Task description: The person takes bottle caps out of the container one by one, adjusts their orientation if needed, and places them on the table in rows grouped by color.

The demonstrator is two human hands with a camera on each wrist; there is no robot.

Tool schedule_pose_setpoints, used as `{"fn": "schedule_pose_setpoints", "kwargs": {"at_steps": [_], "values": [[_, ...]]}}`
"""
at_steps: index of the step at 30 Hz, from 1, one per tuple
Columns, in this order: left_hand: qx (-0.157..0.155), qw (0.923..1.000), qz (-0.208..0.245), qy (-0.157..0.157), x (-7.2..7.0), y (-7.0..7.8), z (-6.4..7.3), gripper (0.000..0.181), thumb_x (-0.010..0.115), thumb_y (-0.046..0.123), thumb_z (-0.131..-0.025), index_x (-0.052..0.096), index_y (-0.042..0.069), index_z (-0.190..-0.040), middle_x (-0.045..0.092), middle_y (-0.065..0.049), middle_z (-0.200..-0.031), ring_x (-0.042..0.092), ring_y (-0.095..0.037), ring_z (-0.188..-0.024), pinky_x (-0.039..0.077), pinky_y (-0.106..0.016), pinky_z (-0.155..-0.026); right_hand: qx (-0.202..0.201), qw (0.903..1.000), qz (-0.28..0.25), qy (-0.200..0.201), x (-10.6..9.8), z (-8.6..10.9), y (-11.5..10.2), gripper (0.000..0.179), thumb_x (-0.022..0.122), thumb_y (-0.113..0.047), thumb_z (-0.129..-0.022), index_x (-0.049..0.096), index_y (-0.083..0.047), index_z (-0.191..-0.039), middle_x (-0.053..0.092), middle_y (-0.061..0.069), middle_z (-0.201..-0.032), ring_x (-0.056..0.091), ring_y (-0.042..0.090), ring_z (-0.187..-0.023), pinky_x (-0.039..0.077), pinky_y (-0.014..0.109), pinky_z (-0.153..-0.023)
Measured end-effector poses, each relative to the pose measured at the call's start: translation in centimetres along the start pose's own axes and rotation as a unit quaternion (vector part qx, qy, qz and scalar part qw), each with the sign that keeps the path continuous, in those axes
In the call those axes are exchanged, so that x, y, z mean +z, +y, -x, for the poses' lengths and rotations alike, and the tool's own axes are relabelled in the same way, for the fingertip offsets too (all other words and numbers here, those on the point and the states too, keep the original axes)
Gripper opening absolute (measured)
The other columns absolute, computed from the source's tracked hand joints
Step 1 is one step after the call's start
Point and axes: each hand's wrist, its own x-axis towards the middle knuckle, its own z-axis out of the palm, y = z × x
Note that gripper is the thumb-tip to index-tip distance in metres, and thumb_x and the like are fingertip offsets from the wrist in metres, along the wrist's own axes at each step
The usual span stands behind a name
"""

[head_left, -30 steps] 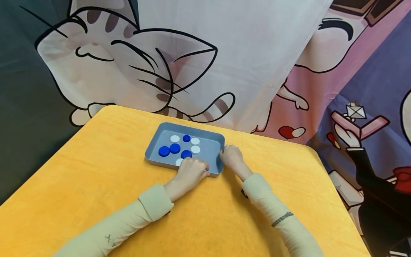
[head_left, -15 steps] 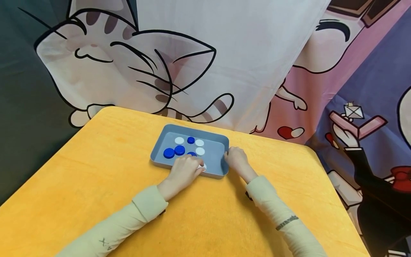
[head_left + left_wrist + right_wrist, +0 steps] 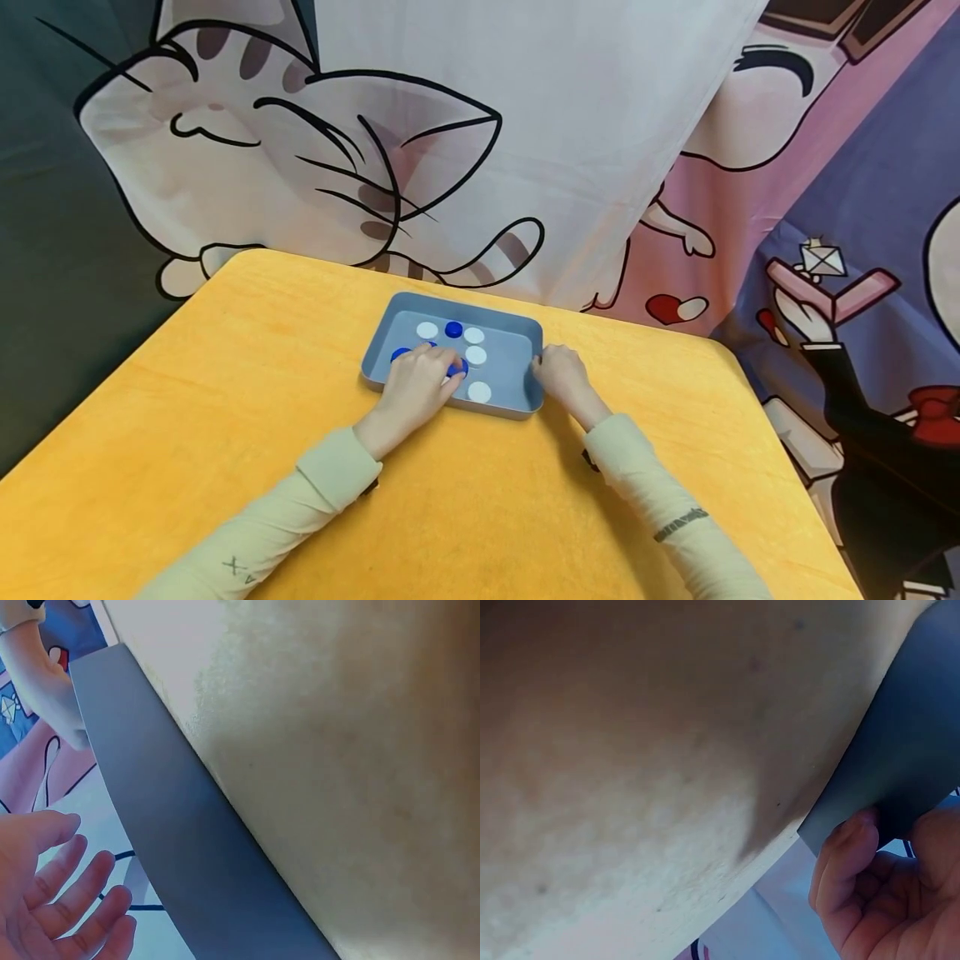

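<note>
A shallow blue-grey tray (image 3: pixel 510 371) sits on the table in the head view, holding several blue and white round discs. My left hand (image 3: pixel 411 385) hovers over its front left part, covering some blue discs; its fingertips are near a blue disc (image 3: pixel 462 367). In the left wrist view that hand (image 3: pixel 64 896) has loosely bent fingers and nothing visible between them. To its right, a white disc (image 3: pixel 479 392) lies by the front wall. My right hand (image 3: pixel 564 372) grips the tray's right wall; in the right wrist view thumb and fingers (image 3: pixel 847 859) pinch the wall (image 3: pixel 907 727).
Further back in the tray are a blue disc (image 3: pixel 453 330) and white discs (image 3: pixel 473 336). A yellow cloth-like surface (image 3: pixel 480 500) covers the table. Behind its far edge hangs a curtain (image 3: pixel 585 150) printed with cartoon figures.
The tray has shifted slightly right along with my right hand. A white disc by the front wall has moved right within the tray. My left hand has moved left, away from it.
</note>
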Motion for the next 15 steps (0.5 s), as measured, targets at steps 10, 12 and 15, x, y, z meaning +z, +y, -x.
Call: {"fn": "schedule_pose_setpoints", "kwargs": {"at_steps": [10,12,15], "values": [[-0.013,0.9999,0.007,-0.001,-0.5,0.0,-0.3,0.012,0.077,0.021,-0.080,0.070,0.011,-0.083,0.070,-0.001,-0.076,0.061,-0.016,-0.069,0.051,-0.029,-0.055,0.005,1.0000,0.005,0.004,-0.3,0.5,1.2,0.039,0.053,-0.021,-0.095,0.055,-0.007,-0.059,0.050,0.005,-0.055,0.049,0.018,-0.050,0.036,0.026,-0.046],[-0.023,0.9997,0.010,-0.002,-0.5,0.0,-0.3,0.012,0.077,0.021,-0.081,0.071,0.012,-0.084,0.070,-0.001,-0.077,0.061,-0.016,-0.069,0.050,-0.028,-0.055,0.007,0.9999,0.007,0.004,-0.3,0.6,1.4,0.038,0.053,-0.021,-0.095,0.056,-0.006,-0.060,0.050,0.005,-0.056,0.049,0.018,-0.051,0.036,0.026,-0.047],[-0.035,0.9992,0.018,-0.001,-0.6,-0.2,-0.5,0.011,0.076,0.021,-0.081,0.072,0.012,-0.084,0.071,-0.002,-0.079,0.062,-0.016,-0.069,0.051,-0.028,-0.055,0.014,0.9999,0.005,-0.001,-0.4,0.7,1.7,0.037,0.053,-0.021,-0.095,0.057,-0.006,-0.062,0.050,0.005,-0.057,0.049,0.019,-0.052,0.037,0.026,-0.047]]}}
